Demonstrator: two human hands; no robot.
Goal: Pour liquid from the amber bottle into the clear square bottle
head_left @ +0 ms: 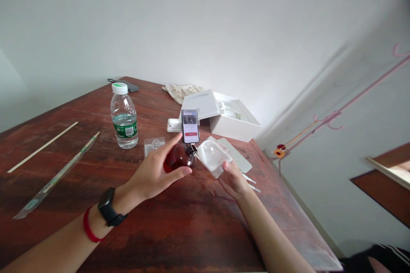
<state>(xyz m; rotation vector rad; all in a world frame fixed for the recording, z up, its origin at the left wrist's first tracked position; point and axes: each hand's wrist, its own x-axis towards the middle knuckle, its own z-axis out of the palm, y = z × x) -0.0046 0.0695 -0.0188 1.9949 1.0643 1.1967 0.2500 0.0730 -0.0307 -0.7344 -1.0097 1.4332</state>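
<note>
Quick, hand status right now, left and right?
Left hand: closed around a round, dark-red, glossy bottle.
Right hand: closed on the near edge of a clear, squarish, hard-looking container.

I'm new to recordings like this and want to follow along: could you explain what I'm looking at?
There is no machine here, just a person's two bare hands. The single picture comes from a camera worn on the head, looking forward and down. The left hand holds a rounded reddish-brown bottle; the right hand holds a clear, square-sided container close beside the bottle's mouth. On the wooden table are a labelled water bottle, a bare thin stick, a long plastic wrapper, a lit smartphone and an open white box.
</note>
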